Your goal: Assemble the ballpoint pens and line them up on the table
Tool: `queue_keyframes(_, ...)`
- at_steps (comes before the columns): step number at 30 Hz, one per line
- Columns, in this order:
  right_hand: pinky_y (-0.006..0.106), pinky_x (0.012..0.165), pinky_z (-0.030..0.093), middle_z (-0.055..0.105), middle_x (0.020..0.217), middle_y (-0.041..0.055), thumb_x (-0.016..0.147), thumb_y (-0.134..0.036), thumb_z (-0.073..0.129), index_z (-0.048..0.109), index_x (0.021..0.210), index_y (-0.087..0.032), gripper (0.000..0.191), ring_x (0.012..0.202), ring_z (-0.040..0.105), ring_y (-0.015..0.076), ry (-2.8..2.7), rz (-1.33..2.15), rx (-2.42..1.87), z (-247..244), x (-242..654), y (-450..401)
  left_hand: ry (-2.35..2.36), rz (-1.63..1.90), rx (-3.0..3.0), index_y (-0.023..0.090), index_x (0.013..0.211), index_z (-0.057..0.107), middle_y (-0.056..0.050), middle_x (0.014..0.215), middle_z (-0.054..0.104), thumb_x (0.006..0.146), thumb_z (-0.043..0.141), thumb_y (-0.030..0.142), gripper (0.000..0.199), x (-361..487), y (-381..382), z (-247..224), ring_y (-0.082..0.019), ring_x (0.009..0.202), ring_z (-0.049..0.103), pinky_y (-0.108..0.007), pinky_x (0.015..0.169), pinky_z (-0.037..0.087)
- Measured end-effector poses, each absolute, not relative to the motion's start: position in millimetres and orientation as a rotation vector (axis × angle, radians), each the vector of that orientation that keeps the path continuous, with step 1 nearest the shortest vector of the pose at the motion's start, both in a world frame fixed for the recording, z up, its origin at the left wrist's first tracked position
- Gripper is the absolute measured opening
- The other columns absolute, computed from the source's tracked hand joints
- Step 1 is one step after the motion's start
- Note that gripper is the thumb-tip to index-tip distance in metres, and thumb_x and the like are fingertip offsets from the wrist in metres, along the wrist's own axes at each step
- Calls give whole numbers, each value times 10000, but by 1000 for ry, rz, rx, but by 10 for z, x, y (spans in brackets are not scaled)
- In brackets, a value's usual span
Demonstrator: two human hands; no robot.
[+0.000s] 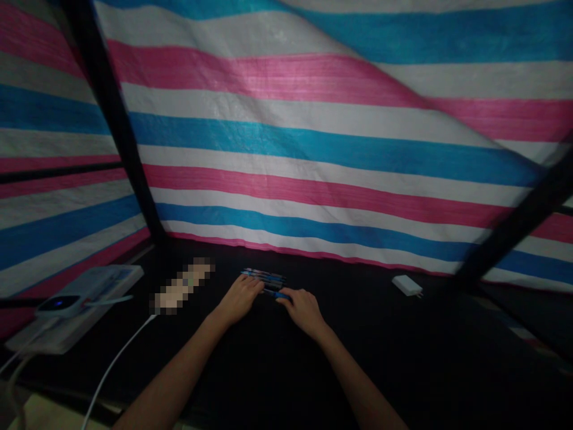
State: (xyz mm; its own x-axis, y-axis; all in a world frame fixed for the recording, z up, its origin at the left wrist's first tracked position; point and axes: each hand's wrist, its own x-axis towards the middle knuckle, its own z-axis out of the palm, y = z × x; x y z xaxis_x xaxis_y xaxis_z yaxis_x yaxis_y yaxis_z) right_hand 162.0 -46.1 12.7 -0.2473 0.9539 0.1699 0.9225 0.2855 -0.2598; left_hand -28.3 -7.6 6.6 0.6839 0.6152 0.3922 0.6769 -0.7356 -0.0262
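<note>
Your left hand (239, 300) and your right hand (304, 312) rest palm down on the black tabletop (268, 370). They are close together but not touching each other. The fingertips of both hands reach the near end of a small group of pens (264, 278), which lie side by side at the middle of the tabletop. The lowest of these, a blue pen (278, 295), runs just under the fingers of your right hand. You cannot tell from this view whether either hand is clamped on a pen or only touching it.

To the left of your left hand, note a pixelated object (181, 286); its type cannot be identified. Further left, a small device with a blue light (58, 304) sits on a white box (76, 316). A white cable (120, 358) runs from near the pixelated object toward the bottom edge of the view.

To the right of the pens, well apart from your right hand, lies a white charger (406, 285) with metal prongs. A striped pink, white and blue tarp (286, 134) hangs behind the tabletop, supported by black poles (111, 113).
</note>
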Motion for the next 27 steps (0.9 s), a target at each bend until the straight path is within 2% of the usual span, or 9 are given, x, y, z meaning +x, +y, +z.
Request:
queue_keyframes(5, 279, 707, 375, 656, 894, 46, 863, -370, 402, 583, 977, -240, 250, 817, 588, 175, -2328, -65, -1622, 203, 1618, -507, -1128, -630, -2797, 170, 830, 541, -16, 813, 601, 855, 379, 93, 181, -286, -68, 26, -153, 792, 537, -297, 780, 351)
queue_keyframes(10, 248, 675, 370, 653, 731, -20, 903, -358, 300, 605, 906, -255, 322, 714, 589, 131, -2262, 233, -1562, 191, 1652, -483, -1129, -581, -2780, 163, 815, 528, -25, 810, 602, 868, 382, 132, 158, -283, -63, 20, -161, 786, 541, -311, 780, 357)
queue_keyframes(13, 274, 748, 357, 649, 913, -11, 857, -321, 427, 598, 953, -268, 203, 864, 567, 148, -2155, 202, -1524, 174, 1633, -466, -1149, -576, -2771, 166, 820, 526, -21, 807, 600, 869, 372, 125, 167, -290, -52, 14, -157, 789, 541, -308, 786, 355)
queue_keyframes(15, 295, 785, 352, 631, 995, -1, 822, -342, 485, 552, 1055, -275, 251, 925, 548, 160, -2094, 219, -1496, 175, 1615, -463, -1159, -578, -2768, 168, 829, 525, -17, 805, 598, 867, 370, 118, 168, -294, -51, 17, -153, 783, 539, -303, 786, 354)
queue_keyframes(18, 273, 706, 396, 669, 836, -15, 871, -392, 358, 508, 1134, -264, 329, 723, 595, 134, -2067, 499, -1509, 171, 1614, -457, -1119, -568, -2779, 164, 828, 522, -22, 815, 593, 868, 370, 118, 164, -289, -65, 36, -155, 791, 532, -299, 781, 351)
queue_keyframes(20, 258, 657, 413, 672, 751, -27, 884, -388, 313, 562, 1073, -266, 336, 591, 588, 117, -2066, 649, -1510, 157, 1636, -445, -1077, -541, -2799, 163, 811, 520, -22, 804, 591, 869, 369, 117, 168, -282, -77, 52, -157, 784, 531, -298, 773, 350)
queue_keyframes(22, 269, 722, 418, 667, 872, -18, 841, -371, 419, 595, 1026, -279, 271, 711, 607, 132, -2060, 631, -1436, 137, 1666, -428, -1069, -535, -2805, 162, 804, 519, -22, 797, 590, 869, 370, 116, 169, -280, -84, 63, -157, 777, 530, -299, 770, 349)
queue_keyframes(25, 291, 822, 398, 586, 1103, 5, 775, -331, 533, 439, 1221, -293, 458, 927, 567, 151, -2011, 624, -1309, 112, 1700, -404, -1097, -578, -2787, 162, 818, 522, -24, 814, 589, 875, 371, 128, 165, -289, -85, 70, -157, 791, 529, -300, 779, 346)
queue_keyframes(27, 284, 736, 435, 626, 996, 13, 834, -330, 433, 357, 1283, -267, 459, 748, 601, 128, -2005, 770, -1334, 104, 1706, -396, -1106, -585, -2776, 160, 823, 523, -25, 818, 587, 879, 367, 137, 168, -295, -87, 75, -157, 792, 527, -304, 783, 344)
